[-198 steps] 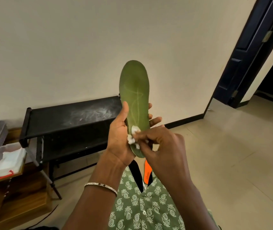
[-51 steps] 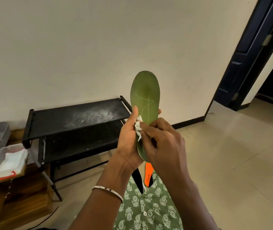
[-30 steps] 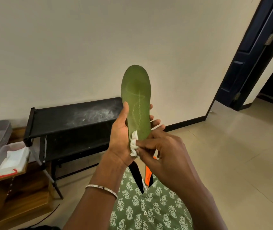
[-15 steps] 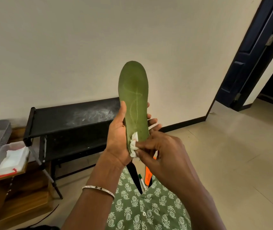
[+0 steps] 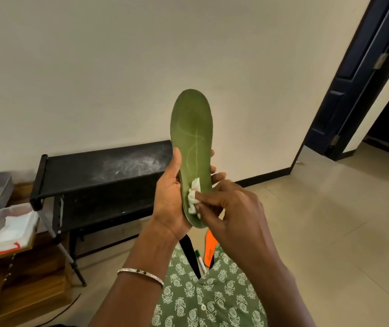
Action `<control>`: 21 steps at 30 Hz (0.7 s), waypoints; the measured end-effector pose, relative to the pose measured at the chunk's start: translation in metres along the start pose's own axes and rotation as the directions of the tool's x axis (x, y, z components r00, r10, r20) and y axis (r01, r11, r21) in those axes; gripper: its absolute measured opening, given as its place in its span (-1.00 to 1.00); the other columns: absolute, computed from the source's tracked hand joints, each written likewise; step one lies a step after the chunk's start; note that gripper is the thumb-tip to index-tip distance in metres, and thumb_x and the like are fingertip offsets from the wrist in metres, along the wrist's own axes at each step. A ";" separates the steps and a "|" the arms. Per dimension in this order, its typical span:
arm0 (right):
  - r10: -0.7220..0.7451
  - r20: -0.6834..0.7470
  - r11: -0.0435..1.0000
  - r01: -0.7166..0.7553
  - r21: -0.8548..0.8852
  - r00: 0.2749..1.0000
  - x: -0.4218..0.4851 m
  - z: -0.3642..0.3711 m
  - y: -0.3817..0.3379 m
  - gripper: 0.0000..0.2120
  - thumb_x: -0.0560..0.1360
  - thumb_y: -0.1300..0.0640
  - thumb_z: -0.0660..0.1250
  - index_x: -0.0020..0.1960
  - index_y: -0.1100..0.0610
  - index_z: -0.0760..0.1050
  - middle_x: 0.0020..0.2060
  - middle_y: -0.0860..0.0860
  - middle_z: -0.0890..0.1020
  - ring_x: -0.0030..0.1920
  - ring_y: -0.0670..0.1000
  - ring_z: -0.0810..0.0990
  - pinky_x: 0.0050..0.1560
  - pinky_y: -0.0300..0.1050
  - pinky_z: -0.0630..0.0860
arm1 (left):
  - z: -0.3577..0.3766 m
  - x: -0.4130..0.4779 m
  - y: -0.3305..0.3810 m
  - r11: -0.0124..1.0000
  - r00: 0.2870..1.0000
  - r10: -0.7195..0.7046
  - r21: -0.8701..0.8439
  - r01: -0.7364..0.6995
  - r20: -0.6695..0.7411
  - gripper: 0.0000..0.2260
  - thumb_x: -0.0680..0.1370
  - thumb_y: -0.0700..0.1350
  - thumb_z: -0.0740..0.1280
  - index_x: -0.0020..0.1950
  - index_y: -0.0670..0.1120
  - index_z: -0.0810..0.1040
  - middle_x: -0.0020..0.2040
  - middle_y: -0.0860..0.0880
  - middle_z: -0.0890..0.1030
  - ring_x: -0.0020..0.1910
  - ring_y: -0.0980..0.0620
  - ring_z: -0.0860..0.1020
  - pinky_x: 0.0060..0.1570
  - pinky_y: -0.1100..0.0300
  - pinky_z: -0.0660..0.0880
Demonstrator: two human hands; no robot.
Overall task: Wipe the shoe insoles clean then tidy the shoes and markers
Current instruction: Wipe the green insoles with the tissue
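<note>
Green oval foam insole (image 5: pixel 192 138) stands upright at centre, heel partly hidden by fingers, with faint pale scribbles on it. Left hand (image 5: pixel 168 201) grips its lower half; right hand (image 5: pixel 231 213) pinches crumpled white tissue (image 5: pixel 193 197) against it. Flat orange insole (image 5: pixel 211 249) lies at six o'clock, half covered.

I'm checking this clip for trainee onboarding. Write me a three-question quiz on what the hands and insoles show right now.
1. True or false: the left hand grips the green insole upright, toe end up.
2. What does the right hand pinch against the insole's heel end? A) white tissue wad B) brush C) sponge
3. Fill in: below the hands, beside the green-capped marker, lies an ______ insole.

Key: 1 true; 2 A; 3 orange, the orange insole.
</note>
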State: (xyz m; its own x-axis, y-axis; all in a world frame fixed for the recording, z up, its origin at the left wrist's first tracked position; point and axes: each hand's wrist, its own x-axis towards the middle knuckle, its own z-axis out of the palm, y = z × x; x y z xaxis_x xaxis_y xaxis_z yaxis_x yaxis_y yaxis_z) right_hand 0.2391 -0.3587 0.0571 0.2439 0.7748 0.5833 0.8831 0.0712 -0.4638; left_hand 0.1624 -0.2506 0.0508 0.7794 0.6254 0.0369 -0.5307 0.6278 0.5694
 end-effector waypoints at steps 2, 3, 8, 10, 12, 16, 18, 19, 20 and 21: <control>-0.037 0.092 0.999 0.035 0.027 0.995 -0.005 -0.006 -0.002 -0.87 0.49 0.03 0.42 0.01 -0.08 0.71 -0.24 -0.14 0.60 -0.28 -0.12 0.54 -0.29 -0.07 0.51 | -0.003 0.001 0.002 0.999 1.000 0.028 -0.025 -0.028 0.007 -0.30 0.58 0.34 0.18 0.45 -0.20 0.46 -0.02 -0.13 0.56 0.04 -0.12 0.59 0.42 -0.17 0.37; -0.041 0.101 0.999 0.038 0.026 0.994 -0.007 -0.008 -0.002 -0.88 0.48 0.02 0.43 -0.01 -0.09 0.71 -0.27 -0.15 0.59 -0.29 -0.12 0.54 -0.31 -0.05 0.51 | -0.003 0.001 0.002 0.999 0.999 0.039 -0.031 -0.039 0.006 -0.30 0.58 0.33 0.18 0.45 -0.21 0.45 -0.02 -0.14 0.55 0.04 -0.13 0.59 0.42 -0.17 0.37; 0.069 -0.111 0.998 -0.069 0.003 0.991 0.004 0.003 0.002 -0.83 0.45 0.11 0.48 0.03 -0.04 0.71 -0.20 -0.11 0.63 -0.30 -0.13 0.56 -0.27 -0.12 0.54 | 0.011 -0.003 -0.006 1.000 1.000 -0.002 -0.007 0.002 -0.016 -0.31 0.56 0.33 0.20 0.45 -0.18 0.47 -0.01 -0.13 0.56 -0.03 -0.06 0.58 0.17 0.01 0.54; 0.094 -0.210 0.995 -0.101 -0.025 0.973 0.011 0.007 0.001 -0.81 0.46 0.14 0.48 0.06 -0.01 0.71 -0.20 -0.09 0.60 -0.31 -0.11 0.55 -0.30 -0.19 0.50 | 0.018 -0.005 -0.010 1.000 0.999 -0.003 -0.013 0.003 -0.033 -0.35 0.54 0.28 0.21 0.39 -0.21 0.49 0.00 -0.14 0.59 -0.01 -0.05 0.57 0.13 0.08 0.55; 0.109 -0.216 0.993 -0.117 -0.022 0.970 0.012 0.008 0.001 -0.79 0.47 0.14 0.47 0.09 -0.01 0.70 -0.19 -0.09 0.58 -0.29 -0.10 0.54 -0.30 -0.18 0.49 | 0.019 -0.006 -0.011 1.000 0.999 -0.002 -0.025 0.001 -0.038 -0.36 0.53 0.26 0.20 0.37 -0.23 0.49 0.00 -0.15 0.59 0.00 -0.06 0.57 0.13 0.09 0.55; 0.089 -0.001 0.996 -0.089 0.001 0.996 0.001 -0.004 0.001 -0.82 0.49 0.08 0.44 0.07 -0.07 0.70 -0.16 -0.14 0.61 -0.25 -0.14 0.54 -0.25 -0.18 0.50 | 0.006 -0.001 -0.005 0.999 1.000 -0.027 -0.025 0.026 -0.016 -0.30 0.55 0.33 0.19 0.45 -0.19 0.46 -0.02 -0.14 0.55 -0.02 -0.07 0.60 0.16 -0.02 0.55; 0.078 0.069 0.997 -0.077 -0.020 0.995 -0.006 -0.007 -0.001 -0.83 0.48 0.06 0.44 0.04 -0.10 0.70 -0.19 -0.14 0.60 -0.25 -0.12 0.54 -0.24 -0.13 0.50 | 0.001 0.001 -0.005 0.999 1.000 -0.016 -0.029 0.016 -0.002 -0.29 0.56 0.34 0.18 0.47 -0.20 0.44 -0.03 -0.13 0.55 0.01 -0.11 0.60 0.34 -0.11 0.47; 0.077 0.068 0.997 -0.074 -0.035 0.995 -0.007 -0.006 -0.001 -0.83 0.48 0.05 0.44 0.04 -0.11 0.70 -0.20 -0.14 0.60 -0.25 -0.12 0.53 -0.24 -0.13 0.50 | 0.001 0.002 -0.005 0.999 1.000 -0.011 -0.030 0.011 0.004 -0.28 0.57 0.34 0.18 0.47 -0.21 0.43 -0.04 -0.13 0.55 0.01 -0.11 0.60 0.38 -0.13 0.41; 0.078 0.046 0.996 -0.076 -0.041 0.996 -0.007 -0.005 -0.001 -0.84 0.48 0.06 0.44 0.03 -0.10 0.71 -0.20 -0.13 0.60 -0.25 -0.11 0.53 -0.25 -0.11 0.50 | 0.003 0.002 -0.006 1.000 1.000 -0.010 -0.030 0.010 0.003 -0.28 0.57 0.34 0.18 0.46 -0.21 0.44 -0.05 -0.13 0.55 0.00 -0.11 0.60 0.40 -0.14 0.39; 0.088 0.013 0.995 -0.087 -0.038 0.996 -0.006 -0.003 -0.001 -0.84 0.48 0.07 0.44 0.03 -0.09 0.71 -0.19 -0.12 0.61 -0.24 -0.11 0.54 -0.24 -0.10 0.51 | 0.005 0.001 -0.008 1.000 1.000 -0.011 -0.025 0.011 -0.003 -0.29 0.56 0.34 0.19 0.46 -0.21 0.45 -0.06 -0.12 0.55 -0.03 -0.10 0.60 0.38 -0.11 0.41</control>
State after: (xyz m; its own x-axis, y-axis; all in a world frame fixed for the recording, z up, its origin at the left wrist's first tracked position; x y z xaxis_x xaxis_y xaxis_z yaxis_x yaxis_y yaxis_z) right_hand 0.2379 -0.3653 0.0567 0.3153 0.7861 0.5315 0.8731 -0.0209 -0.4870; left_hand 0.1689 -0.2571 0.0508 0.7844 0.6196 0.0279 -0.5300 0.6463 0.5490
